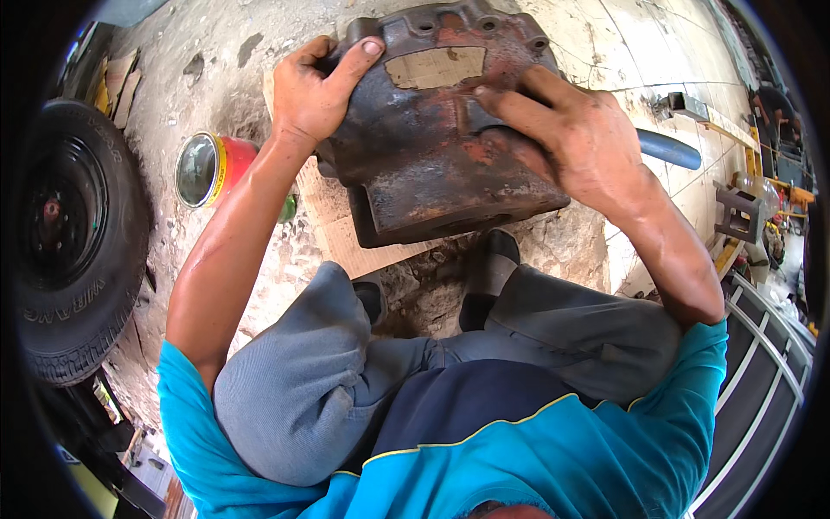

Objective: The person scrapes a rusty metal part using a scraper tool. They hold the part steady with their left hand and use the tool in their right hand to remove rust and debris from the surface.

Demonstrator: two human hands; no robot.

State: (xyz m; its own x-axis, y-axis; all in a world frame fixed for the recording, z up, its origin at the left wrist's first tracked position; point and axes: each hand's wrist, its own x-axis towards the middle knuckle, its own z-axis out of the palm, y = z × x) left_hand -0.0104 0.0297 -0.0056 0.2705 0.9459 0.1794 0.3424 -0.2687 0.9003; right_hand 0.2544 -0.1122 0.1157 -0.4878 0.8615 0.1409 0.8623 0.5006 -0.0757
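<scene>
A heavy, rust-stained cast metal housing with bolt holes along its far edge rests on a flattened cardboard sheet in front of my feet. Through a rectangular opening in the housing, brown cardboard shows. My left hand grips the housing's upper left edge, thumb on top and the other fingers partly hidden behind it. On the right side, my right hand lies against the casting, its fingers bent over a raised part near a recess; some fingertips are hidden.
Left of the cardboard stands a red and yellow can, with a tyre on a black wheel farther left. At right are a blue tube, a square metal bar, a concrete block and a white metal frame. A person is far right.
</scene>
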